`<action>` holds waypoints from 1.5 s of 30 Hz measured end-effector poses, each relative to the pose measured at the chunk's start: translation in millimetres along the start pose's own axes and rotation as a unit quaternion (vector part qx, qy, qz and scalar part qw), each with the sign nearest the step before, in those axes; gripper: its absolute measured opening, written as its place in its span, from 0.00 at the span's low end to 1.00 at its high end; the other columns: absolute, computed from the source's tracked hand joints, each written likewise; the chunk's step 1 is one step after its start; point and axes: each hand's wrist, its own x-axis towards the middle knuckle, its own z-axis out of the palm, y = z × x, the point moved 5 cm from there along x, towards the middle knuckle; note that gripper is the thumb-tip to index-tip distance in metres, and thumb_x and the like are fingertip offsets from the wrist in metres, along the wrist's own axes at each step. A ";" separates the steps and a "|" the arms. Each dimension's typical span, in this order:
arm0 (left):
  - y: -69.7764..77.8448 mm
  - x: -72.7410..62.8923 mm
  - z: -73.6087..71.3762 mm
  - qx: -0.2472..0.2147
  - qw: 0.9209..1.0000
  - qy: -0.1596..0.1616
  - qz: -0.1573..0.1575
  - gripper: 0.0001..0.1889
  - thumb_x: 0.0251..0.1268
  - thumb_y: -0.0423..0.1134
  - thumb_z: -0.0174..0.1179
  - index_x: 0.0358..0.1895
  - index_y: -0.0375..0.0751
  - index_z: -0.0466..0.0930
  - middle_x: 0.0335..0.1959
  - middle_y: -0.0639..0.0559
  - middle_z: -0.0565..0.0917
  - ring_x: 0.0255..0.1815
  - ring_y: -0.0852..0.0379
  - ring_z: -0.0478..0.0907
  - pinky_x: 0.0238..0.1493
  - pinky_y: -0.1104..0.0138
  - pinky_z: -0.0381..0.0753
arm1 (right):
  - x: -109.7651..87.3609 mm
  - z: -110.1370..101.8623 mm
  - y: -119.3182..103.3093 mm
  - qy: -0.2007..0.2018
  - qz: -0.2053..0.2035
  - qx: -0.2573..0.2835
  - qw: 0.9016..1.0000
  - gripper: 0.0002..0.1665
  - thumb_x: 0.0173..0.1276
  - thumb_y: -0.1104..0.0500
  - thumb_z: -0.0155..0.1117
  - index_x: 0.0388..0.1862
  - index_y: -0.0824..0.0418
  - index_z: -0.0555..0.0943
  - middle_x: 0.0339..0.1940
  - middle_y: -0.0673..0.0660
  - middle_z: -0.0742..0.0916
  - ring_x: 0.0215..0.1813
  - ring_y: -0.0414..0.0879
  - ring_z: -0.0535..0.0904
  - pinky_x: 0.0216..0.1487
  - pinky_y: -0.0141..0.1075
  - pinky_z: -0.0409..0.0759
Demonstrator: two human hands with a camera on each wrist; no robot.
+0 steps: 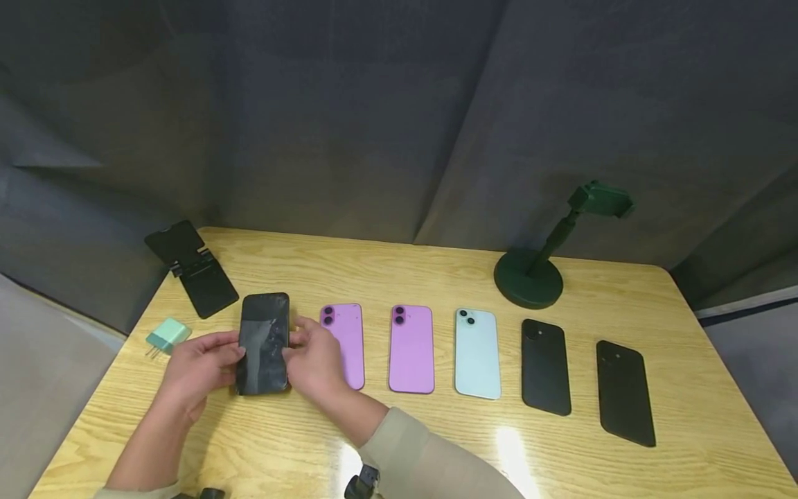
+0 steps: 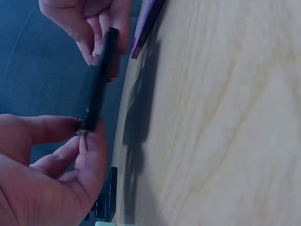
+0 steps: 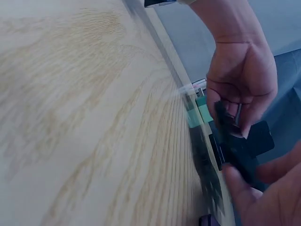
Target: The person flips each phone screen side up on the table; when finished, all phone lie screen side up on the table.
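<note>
Both hands hold a black phone (image 1: pixel 264 346) above the left part of the table, its dark, shiny face toward the head camera. Fingers and thumb of the left hand (image 1: pixel 196 364) pinch its left edge; those of the right hand (image 1: pixel 314 357) pinch the opposite edge. Seen edge-on in the left wrist view, the phone (image 2: pixel 101 80) is raised off the wood, with its shadow below. Just right of the right hand lies a purple phone (image 1: pixel 350 346), partly covered by that hand. A mint-green charger plug (image 1: pixel 169 335) with metal prongs sits near the left hand.
A black folding phone stand (image 1: pixel 208 284) lies open at the back left. Rightward in a row lie another purple phone (image 1: pixel 411 353), a pale blue phone (image 1: pixel 477 357) and two black phones, one nearer (image 1: pixel 546 371), one farther right (image 1: pixel 625 395). Behind them rises a dark green stand (image 1: pixel 528 278).
</note>
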 end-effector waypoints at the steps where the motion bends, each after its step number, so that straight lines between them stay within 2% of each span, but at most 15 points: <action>1: -0.8 -0.2 -0.2 0.005 1.000 0.000 0.000 0.24 0.70 0.27 0.57 0.67 0.20 0.67 0.44 0.45 0.83 0.37 0.60 0.81 0.37 0.63 0.85 | 0.3 0.2 0.6 -0.008 -0.001 -0.015 1.000 0.32 0.59 0.79 0.62 0.65 0.70 0.76 0.41 0.58 0.88 0.39 0.42 0.85 0.41 0.31 0.82; 5: -3.0 -1.4 -0.2 0.034 0.999 0.007 -0.002 0.23 0.70 0.25 0.55 0.66 0.20 0.67 0.44 0.41 0.81 0.37 0.59 0.81 0.36 0.62 0.85 | 1.3 3.0 2.9 -0.045 -0.005 -0.049 0.998 0.31 0.60 0.77 0.62 0.64 0.71 0.75 0.44 0.60 0.87 0.43 0.44 0.84 0.44 0.32 0.81; 8: -4.2 -1.8 0.1 0.054 0.998 0.012 -0.004 0.22 0.71 0.26 0.55 0.65 0.20 0.69 0.46 0.37 0.80 0.38 0.57 0.81 0.36 0.62 0.85 | 1.5 5.5 5.9 -0.065 0.019 -0.034 0.997 0.31 0.61 0.75 0.63 0.65 0.70 0.74 0.45 0.58 0.85 0.42 0.45 0.83 0.44 0.34 0.81; 13: -8.0 -0.4 -1.7 0.078 0.997 0.013 -0.010 0.21 0.71 0.26 0.55 0.64 0.20 0.69 0.45 0.37 0.80 0.38 0.55 0.80 0.34 0.61 0.85 | 2.3 6.2 6.0 -0.078 0.042 -0.055 0.995 0.31 0.61 0.71 0.67 0.65 0.67 0.76 0.44 0.55 0.83 0.43 0.43 0.80 0.47 0.35 0.79; 17: -11.0 1.1 -2.3 0.086 0.996 0.013 -0.015 0.21 0.71 0.26 0.55 0.64 0.19 0.69 0.45 0.36 0.80 0.38 0.53 0.80 0.34 0.61 0.85 | 3.8 7.3 4.8 -0.093 0.050 -0.067 0.992 0.32 0.61 0.71 0.67 0.66 0.69 0.74 0.47 0.57 0.84 0.47 0.44 0.80 0.51 0.36 0.78; 23: -14.2 1.8 -3.3 0.100 0.995 0.019 -0.023 0.21 0.69 0.26 0.57 0.62 0.19 0.71 0.47 0.33 0.82 0.40 0.50 0.82 0.35 0.59 0.85 | 2.6 8.5 8.5 -0.109 0.077 -0.032 0.991 0.34 0.60 0.75 0.62 0.68 0.70 0.73 0.51 0.60 0.82 0.50 0.47 0.79 0.41 0.38 0.83; 30: -14.1 3.2 -3.9 0.121 0.992 0.013 -0.025 0.21 0.69 0.27 0.56 0.62 0.20 0.72 0.51 0.30 0.80 0.43 0.46 0.82 0.36 0.57 0.86 | 1.0 8.3 6.3 -0.117 0.056 -0.045 0.991 0.32 0.64 0.72 0.61 0.68 0.71 0.73 0.51 0.59 0.83 0.49 0.45 0.80 0.42 0.36 0.82; 34: -12.3 3.1 -2.1 0.139 0.990 0.013 -0.018 0.21 0.69 0.26 0.56 0.62 0.19 0.72 0.51 0.28 0.79 0.43 0.44 0.83 0.34 0.57 0.86 | -1.0 4.3 4.3 -0.102 0.035 -0.065 0.992 0.31 0.63 0.72 0.60 0.67 0.71 0.74 0.50 0.59 0.84 0.50 0.46 0.81 0.43 0.34 0.81; 38: -10.0 3.1 0.3 0.160 0.987 0.024 -0.015 0.20 0.68 0.27 0.58 0.61 0.20 0.73 0.47 0.30 0.81 0.41 0.44 0.83 0.33 0.57 0.86 | -2.3 1.4 2.5 -0.089 0.017 -0.077 0.993 0.30 0.62 0.71 0.61 0.65 0.72 0.76 0.51 0.60 0.86 0.54 0.48 0.81 0.51 0.34 0.79; 45: -9.4 3.4 -0.2 0.157 0.987 0.030 -0.010 0.18 0.66 0.24 0.57 0.58 0.21 0.76 0.43 0.34 0.81 0.37 0.47 0.82 0.33 0.58 0.86 | -4.0 1.9 1.6 -0.103 0.005 -0.111 0.988 0.30 0.65 0.70 0.63 0.67 0.71 0.74 0.56 0.62 0.84 0.57 0.51 0.81 0.56 0.36 0.78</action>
